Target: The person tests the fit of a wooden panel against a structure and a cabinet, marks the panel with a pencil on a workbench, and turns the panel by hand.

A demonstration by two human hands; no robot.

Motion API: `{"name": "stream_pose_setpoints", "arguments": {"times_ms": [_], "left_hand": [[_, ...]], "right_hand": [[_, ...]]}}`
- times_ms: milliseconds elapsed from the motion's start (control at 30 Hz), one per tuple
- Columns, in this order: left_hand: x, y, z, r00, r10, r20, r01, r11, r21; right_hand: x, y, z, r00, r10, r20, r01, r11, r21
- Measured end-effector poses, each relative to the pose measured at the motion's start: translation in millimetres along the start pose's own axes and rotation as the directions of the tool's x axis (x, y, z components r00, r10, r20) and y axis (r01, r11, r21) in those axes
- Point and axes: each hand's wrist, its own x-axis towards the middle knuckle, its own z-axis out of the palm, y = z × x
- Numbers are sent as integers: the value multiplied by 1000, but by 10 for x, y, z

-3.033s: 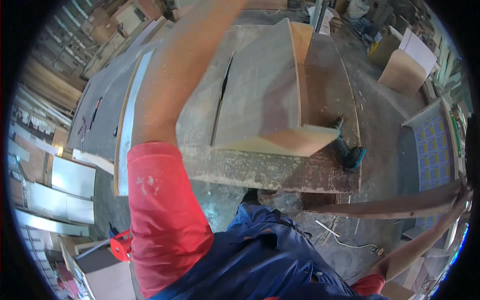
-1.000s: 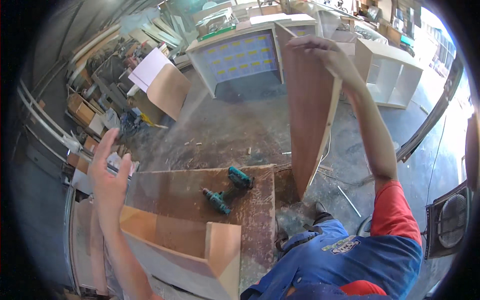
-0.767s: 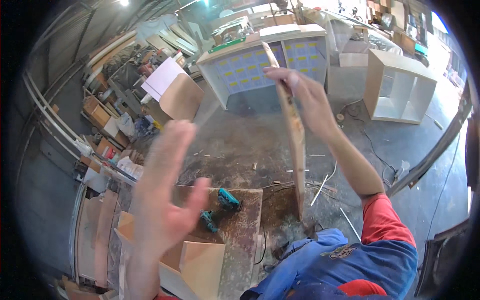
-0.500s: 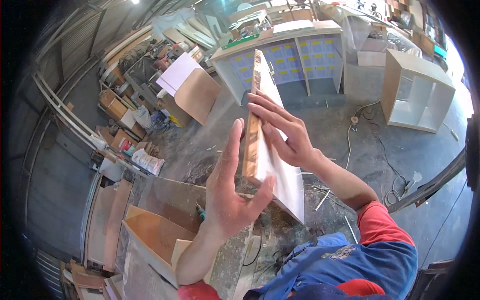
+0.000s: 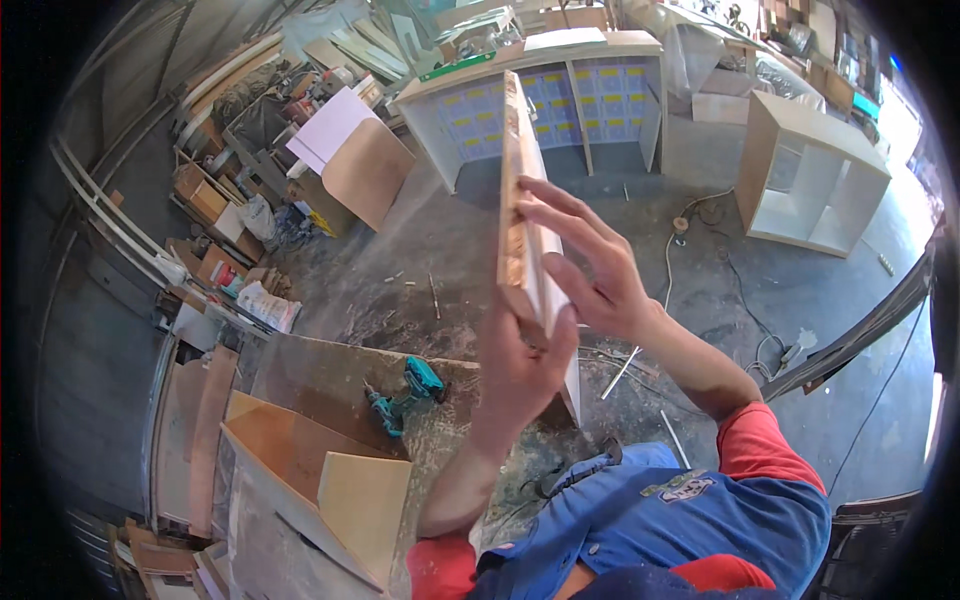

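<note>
A long board [image 5: 548,240] with white faces and a bare, patchy brown edge stands up on its side in front of me, pointing away. My left hand [image 5: 522,365] wraps the board's lower near end, the thumb on its right face and the fingers mostly hidden behind it. On the right side, my right hand [image 5: 600,275] rests against the board, its long fingers reaching over to the brown edge and its thumb on the white face. Below and left of my hands, a teal cordless drill [image 5: 405,392] lies on the worktop [image 5: 320,365].
An open wooden box [image 5: 300,480] sits on the worktop at the near left. Across the floor stand a long cabinet [image 5: 420,125] and a smaller white-sided cabinet [image 5: 812,185]. A cable [image 5: 670,270] and loose strips [image 5: 620,375] lie on the floor at right.
My left hand has gone from flat beside the board to closed round its near end. My right fingers have shifted along the edge. The drill has come into fuller view.
</note>
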Motion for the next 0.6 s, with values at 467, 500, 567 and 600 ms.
{"name": "stream_pose_setpoints", "arguments": {"times_ms": [467, 500, 567, 600], "left_hand": [[-1422, -1360, 158, 976, -196, 98, 202, 978, -54], [-1582, -1462, 142, 966, -237, 102, 244, 967, -69], [-1906, -1608, 103, 868, -482, 115, 496, 848, -186], [-2075, -1669, 81, 843, -523, 126, 538, 820, -196]], "right_hand": [[-203, -205, -238, 992, 48, -118, -75, 970, -231], [-207, -187, -244, 989, 42, -141, -80, 957, -279], [-231, -163, -253, 985, 88, -150, -132, 937, -322], [-221, -147, -241, 984, 47, -170, -104, 934, -343]]}}
